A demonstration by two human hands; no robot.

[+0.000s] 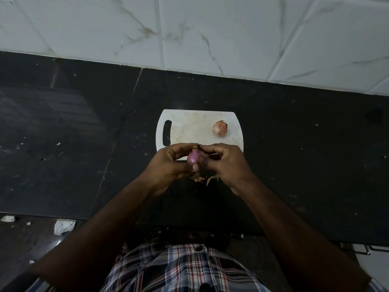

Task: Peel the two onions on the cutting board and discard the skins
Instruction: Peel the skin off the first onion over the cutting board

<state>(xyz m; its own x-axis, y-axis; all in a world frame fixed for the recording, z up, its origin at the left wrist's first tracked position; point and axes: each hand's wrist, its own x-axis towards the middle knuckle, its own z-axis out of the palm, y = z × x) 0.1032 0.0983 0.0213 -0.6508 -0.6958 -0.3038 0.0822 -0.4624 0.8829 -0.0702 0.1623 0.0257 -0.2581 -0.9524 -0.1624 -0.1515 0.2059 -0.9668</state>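
I find my left hand (171, 163) gripping the half-bared purple onion (194, 159) above the white plastic cutting board's (189, 127) near edge; right hand (225, 161) pinching its tip skin; papery skin scraps (202, 178) undiscarded below; second brown-skinned onion (220, 128) unpeeled on the board.

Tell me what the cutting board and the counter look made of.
Cutting board: probably plastic; thin, flat white, moulded handle slot, yellowish staining, matte. Counter: likely polished dark stone, maybe granite; glossy, faintly reflective, with a seam between slabs.
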